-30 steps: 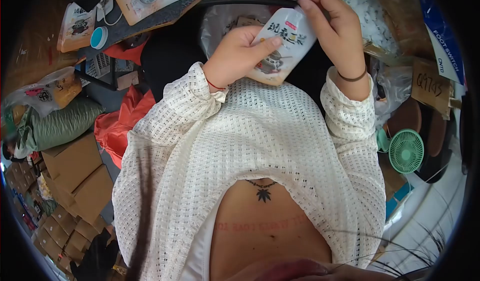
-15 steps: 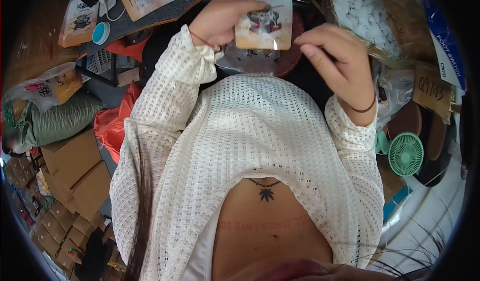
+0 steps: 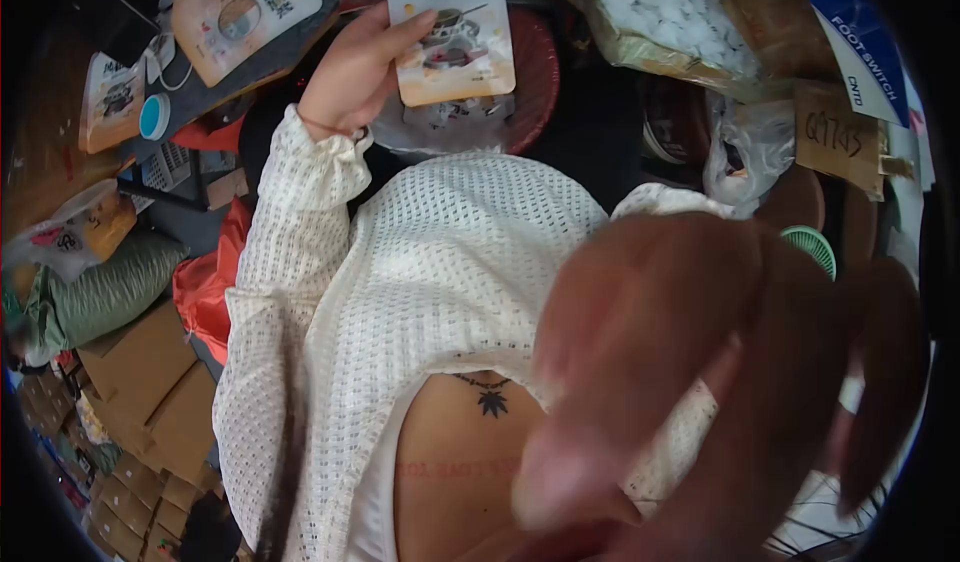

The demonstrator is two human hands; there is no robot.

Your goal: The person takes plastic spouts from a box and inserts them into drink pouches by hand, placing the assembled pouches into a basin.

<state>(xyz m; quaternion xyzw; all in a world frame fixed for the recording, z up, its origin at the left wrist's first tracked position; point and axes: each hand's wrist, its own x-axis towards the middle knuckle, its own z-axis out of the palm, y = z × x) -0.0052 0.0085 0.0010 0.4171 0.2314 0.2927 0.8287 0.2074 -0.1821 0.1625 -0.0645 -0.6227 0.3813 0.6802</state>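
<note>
Raised from just beside the pouch's lower corner half a second ago, the right hand (image 3: pixel 770 392) now looms close to the camera, and the surroundings have slid a little leftward in the view. That hand is blurred, its fingers loosely bent and spread wide with gaps between them, hiding much of the right sleeve and part of the neckline of the white openwork knit top (image 3: pixel 440 252). As before, the left hand (image 3: pixel 352 67) grips the printed white-and-orange pouch (image 3: pixel 460 47) by its left edge, thumb laid flat across the front, which shows large black characters above a picture of a dark bowl. This pouch hangs upright at the top of the view, overlapping the left part of a red basket (image 3: pixel 540 92) that holds clear plastic. Left of it, a dark grey tabletop (image 3: pixel 262 62) bears a larger pouch (image 3: pixel 245 22), with another pouch (image 3: pixel 112 102) and a small blue-topped tub (image 3: pixel 154 117) near its edge. Below these are a red bag (image 3: pixel 205 282), a green sack (image 3: pixel 110 282) and cardboard boxes (image 3: pixel 150 372). On the other side lie a clear bag of small white pieces (image 3: pixel 670 22), a blue-and-white FOOT SWITCH box (image 3: pixel 860 42), a cardboard piece with handwriting (image 3: pixel 835 142), crumpled clear plastic (image 3: pixel 745 152) and a green fan (image 3: pixel 812 247), partly covered by the raised hand.
</note>
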